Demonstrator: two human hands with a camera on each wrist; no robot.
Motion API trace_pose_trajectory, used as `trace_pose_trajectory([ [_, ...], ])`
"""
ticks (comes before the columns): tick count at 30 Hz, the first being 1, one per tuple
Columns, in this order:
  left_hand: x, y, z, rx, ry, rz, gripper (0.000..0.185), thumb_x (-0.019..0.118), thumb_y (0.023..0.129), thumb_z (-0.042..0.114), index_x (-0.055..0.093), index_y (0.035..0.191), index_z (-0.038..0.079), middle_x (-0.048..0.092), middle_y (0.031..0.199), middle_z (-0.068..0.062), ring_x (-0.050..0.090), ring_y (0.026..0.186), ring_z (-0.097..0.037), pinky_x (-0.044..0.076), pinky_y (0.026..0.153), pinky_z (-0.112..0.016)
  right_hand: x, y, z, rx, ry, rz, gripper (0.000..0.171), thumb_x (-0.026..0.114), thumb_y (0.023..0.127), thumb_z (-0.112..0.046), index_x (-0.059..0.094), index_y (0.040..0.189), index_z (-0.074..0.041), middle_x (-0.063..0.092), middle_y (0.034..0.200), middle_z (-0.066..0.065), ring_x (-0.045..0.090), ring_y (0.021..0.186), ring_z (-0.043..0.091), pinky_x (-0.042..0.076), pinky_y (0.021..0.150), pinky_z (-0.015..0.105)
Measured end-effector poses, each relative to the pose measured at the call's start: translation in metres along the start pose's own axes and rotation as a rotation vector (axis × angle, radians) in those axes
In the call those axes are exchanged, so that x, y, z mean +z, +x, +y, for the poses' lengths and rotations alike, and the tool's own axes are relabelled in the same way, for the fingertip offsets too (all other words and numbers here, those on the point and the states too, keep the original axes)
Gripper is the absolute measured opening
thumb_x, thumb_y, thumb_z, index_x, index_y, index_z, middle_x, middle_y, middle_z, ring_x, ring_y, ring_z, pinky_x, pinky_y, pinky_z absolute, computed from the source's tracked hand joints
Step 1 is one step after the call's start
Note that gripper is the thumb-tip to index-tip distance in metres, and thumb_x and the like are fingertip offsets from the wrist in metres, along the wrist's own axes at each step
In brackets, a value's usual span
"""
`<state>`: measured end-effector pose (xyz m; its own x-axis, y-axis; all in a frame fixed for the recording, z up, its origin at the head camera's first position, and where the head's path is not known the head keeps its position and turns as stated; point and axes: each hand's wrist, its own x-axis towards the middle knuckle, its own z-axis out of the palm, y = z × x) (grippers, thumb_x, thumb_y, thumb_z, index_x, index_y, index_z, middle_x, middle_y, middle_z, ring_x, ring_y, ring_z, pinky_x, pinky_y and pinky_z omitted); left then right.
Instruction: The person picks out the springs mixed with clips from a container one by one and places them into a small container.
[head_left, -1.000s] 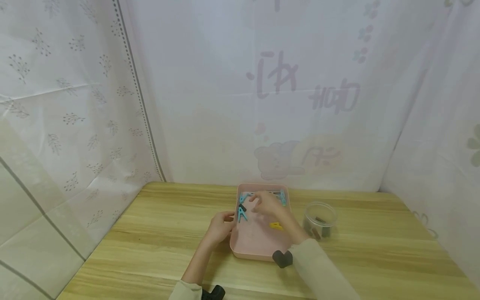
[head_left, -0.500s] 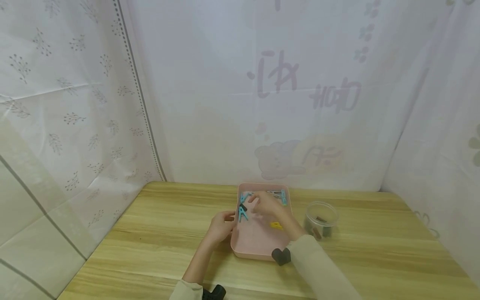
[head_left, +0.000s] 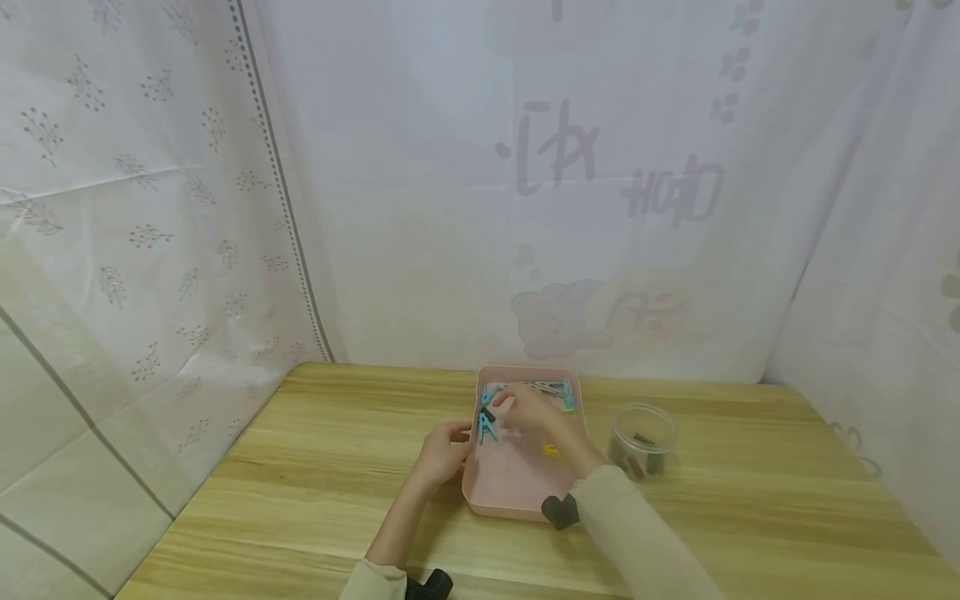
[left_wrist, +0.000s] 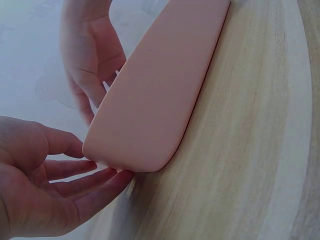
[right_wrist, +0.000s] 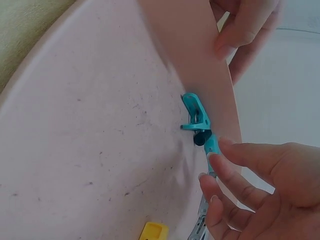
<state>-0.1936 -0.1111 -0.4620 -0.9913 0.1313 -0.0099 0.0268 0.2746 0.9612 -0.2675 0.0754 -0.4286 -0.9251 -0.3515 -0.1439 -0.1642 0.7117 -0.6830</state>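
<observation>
1. Where the wooden counter meets the pale curtains on three sides, its surface carries everything listed below.
2. Pink tray: rectangular with rounded corners, near the middle of the counter, long side running near to far. From the left wrist its outer wall shows bare.
3. Clear jar: round, to the right of the tray and apart from it, with dark pieces inside.
4. Left hand: at the tray's left wall. Fingers straight and relaxed, tips touching the tray's outer corner; nothing is gripped.
5. Right hand: over the far part of the tray. Fingers curled loosely with their tips at the teal clip standing on the tray's left rim; whether they pinch it or only touch it cannot be told.
6. Teal clip: clamped upright on the left rim, with a dark pivot at its middle, just beside the right fingertips; also visible from the head view.
7. Further clips: teal and grey, lying against the tray's far wall.
8. Yellow clip: lying flat on the tray floor, to the right of centre, partly behind the right forearm.
</observation>
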Motion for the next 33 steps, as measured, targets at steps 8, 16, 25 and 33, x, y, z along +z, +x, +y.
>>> trace_pose_trajectory([
  [8, 0.0, 0.0, 0.0, 0.003, 0.004, 0.001, 0.044, 0.058, 0.101, 0.002, 0.054, 0.14, -0.019, 0.067, 0.121, -0.034, 0.073, 0.101, -0.041, 0.065, 0.079, -0.043, 0.001, 0.003, -0.004, -0.018, -0.035, -0.016, 0.035, 0.072, 0.095, 0.001, 0.07, 0.13, -0.001, 0.073, 0.098, 0.012, 0.066, 0.078, 0.023, 0.057, 0.069, 0.031],
  [16, 0.0, 0.0, 0.0, 0.021, 0.026, 0.006, 0.044, 0.059, 0.099, 0.001, 0.056, 0.138, -0.019, 0.068, 0.119, -0.035, 0.073, 0.099, -0.042, 0.065, 0.078, -0.042, 0.002, 0.004, -0.005, -0.009, -0.017, -0.02, 0.034, 0.072, 0.096, 0.002, 0.069, 0.13, -0.001, 0.07, 0.092, 0.011, 0.067, 0.081, 0.026, 0.061, 0.074, 0.036],
  [25, 0.0, 0.0, 0.0, 0.012, 0.017, 0.001, 0.044, 0.06, 0.101, 0.003, 0.056, 0.139, -0.017, 0.066, 0.123, -0.034, 0.073, 0.1, -0.041, 0.065, 0.079, -0.044, 0.002, 0.008, -0.004, 0.016, -0.006, -0.032, 0.035, 0.072, 0.095, 0.003, 0.07, 0.129, -0.003, 0.069, 0.099, 0.012, 0.062, 0.079, 0.022, 0.06, 0.074, 0.035],
  [33, -0.001, -0.001, 0.0, 0.016, 0.005, -0.01, 0.044, 0.06, 0.101, 0.004, 0.055, 0.14, -0.018, 0.065, 0.125, -0.035, 0.073, 0.104, -0.044, 0.066, 0.079, -0.043, 0.003, 0.013, -0.003, 0.016, -0.008, -0.035, 0.038, 0.072, 0.093, 0.005, 0.071, 0.13, -0.005, 0.071, 0.105, 0.013, 0.056, 0.071, 0.017, 0.057, 0.069, 0.03],
])
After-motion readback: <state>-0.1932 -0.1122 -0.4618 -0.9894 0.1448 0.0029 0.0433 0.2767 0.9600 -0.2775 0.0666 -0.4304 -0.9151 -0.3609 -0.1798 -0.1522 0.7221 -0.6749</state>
